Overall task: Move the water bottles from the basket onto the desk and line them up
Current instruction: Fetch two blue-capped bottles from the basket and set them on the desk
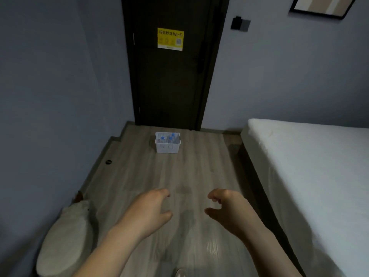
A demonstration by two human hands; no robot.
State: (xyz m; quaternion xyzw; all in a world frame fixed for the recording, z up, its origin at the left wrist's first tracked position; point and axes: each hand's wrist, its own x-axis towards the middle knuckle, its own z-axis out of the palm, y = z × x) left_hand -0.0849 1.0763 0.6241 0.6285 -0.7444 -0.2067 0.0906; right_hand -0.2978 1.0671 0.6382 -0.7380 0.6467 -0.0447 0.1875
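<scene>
A white plastic basket (167,142) sits on the floor (179,176) just above the middle of the frame, close in front of a dark door (171,76). The basket is rectangular, with straight walls pierced by rows of small holes. Inside it stand clear water bottles (170,138) with blue caps; three caps show above the rim, and the bottles' bodies look pale and see-through.

The floor is grey-brown wood-look planks with a faint sheen near the bottom of the frame. The door is flat and almost black, and carries a yellow rectangular Wi-Fi sign (170,39) in its upper part. The walls are smooth and grey-blue.

At the right of the frame lies a bed (309,166) with a smooth white sheet and a rounded corner. At the lower left rests a soft, fuzzy cream cushion (63,240) against the wall.

In the lower middle, both bare forearms reach forward over the floor. The left hand (148,209) and the right hand (226,206) hang with fingers loosely curled, holding nothing, well apart from the basket.
</scene>
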